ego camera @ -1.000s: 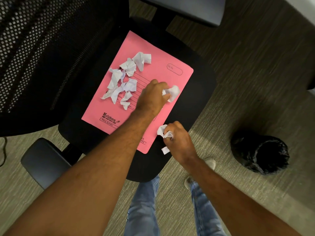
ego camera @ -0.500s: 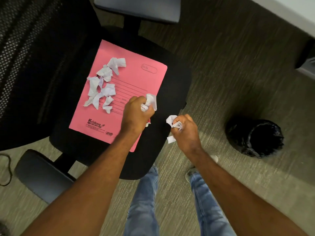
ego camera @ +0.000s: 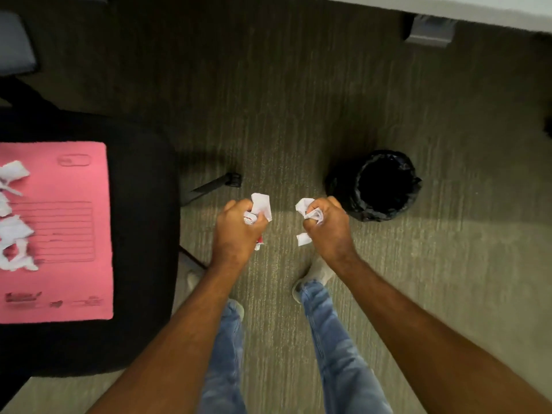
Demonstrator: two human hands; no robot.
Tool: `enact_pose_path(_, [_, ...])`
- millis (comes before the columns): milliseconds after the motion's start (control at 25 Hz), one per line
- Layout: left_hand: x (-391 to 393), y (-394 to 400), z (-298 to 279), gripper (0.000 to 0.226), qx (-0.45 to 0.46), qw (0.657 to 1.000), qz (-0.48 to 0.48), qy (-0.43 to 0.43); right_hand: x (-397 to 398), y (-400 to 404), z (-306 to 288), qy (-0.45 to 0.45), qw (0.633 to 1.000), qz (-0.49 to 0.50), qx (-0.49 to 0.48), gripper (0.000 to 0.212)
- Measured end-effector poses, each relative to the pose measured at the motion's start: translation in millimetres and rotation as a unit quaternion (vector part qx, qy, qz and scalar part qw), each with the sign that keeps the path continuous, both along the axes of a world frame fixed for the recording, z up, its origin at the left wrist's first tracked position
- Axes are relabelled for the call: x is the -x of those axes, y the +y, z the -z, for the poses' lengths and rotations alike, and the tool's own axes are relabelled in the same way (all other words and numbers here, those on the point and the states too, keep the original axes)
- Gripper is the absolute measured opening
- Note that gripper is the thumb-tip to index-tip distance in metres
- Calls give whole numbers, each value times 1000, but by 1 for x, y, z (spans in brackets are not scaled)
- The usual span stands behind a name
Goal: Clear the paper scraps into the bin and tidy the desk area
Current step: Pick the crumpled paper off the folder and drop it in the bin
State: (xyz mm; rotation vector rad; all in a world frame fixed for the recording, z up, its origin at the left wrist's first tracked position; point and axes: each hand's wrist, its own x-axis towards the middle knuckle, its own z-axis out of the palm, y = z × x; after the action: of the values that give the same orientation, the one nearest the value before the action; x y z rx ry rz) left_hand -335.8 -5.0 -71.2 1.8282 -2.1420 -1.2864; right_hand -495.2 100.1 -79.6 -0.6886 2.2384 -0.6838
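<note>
**Scraps in both fists, bin just right**

Far left: a pink folder (ego camera: 59, 234) flat on a black chair seat (ego camera: 143, 234), with loose white scraps (ego camera: 13, 231) strewn over its left part, blurred and cut by the frame edge. Beyond the seat's right rim, a dark chair leg with caster (ego camera: 215, 184) out over the grey carpet (ego camera: 268, 100).

Centre: left hand (ego camera: 237, 231) above the carpet, clear of the seat, fingers (ego camera: 261, 219) curled tight round a wad of scraps (ego camera: 260, 204), white paper poking out above the fist and a bit more below it with a touch of red. Just beside it, apart, right hand (ego camera: 328, 231) likewise clenched, fingers (ego camera: 312, 209) closed on crumpled scraps (ego camera: 309, 210), 1 strip (ego camera: 304, 239) sticking out under the fist. Below both hands, 2 legs in blue jeans (ego camera: 334, 339) and pale shoes (ego camera: 313, 276) on the carpet.

Right: a black-lined bin (ego camera: 385, 183) upright on the carpet, mouth open and dark, near the right hand's knuckles, neither fist over its opening. Top right, a pale counter edge (ego camera: 448, 4) with a grey bracket (ego camera: 430, 31) beneath.
</note>
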Motion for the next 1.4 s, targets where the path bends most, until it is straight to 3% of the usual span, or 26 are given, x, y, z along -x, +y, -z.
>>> enact_pose_path(280, [168,63,41,12,-50,992,111,26,148,94,40,0,987,156,-43,28])
enact_pose_path(480, [280,112,103,19,-123,984,125,9,235,152,98,-17,970,232,-66,23])
enact_pose_path(600, [301,111,122,29,-162,983,81,18,247,149,111,-34,973,217,-71,21])
enact_pose_path(800, [357,127,179,13,-218,975,41,6,286,157,166,-21,975,205,-86,14])
enact_pose_path(920, [383,129,214,20,-259,966,3,15,307,153,198,-15,975,195,-103,18])
enact_pose_path(1080, [408,125,240,43,-309,951,-18,-2,321,146,233,-48,979,158,-121,37])
enact_pose_path(1240, [415,122,247,50,-416,906,-71,21,322,149,242,-90,982,123,-110,57])
enact_pose_path(1400, [400,124,244,52,-412,909,-57,35,314,157,232,-82,983,127,-100,61])
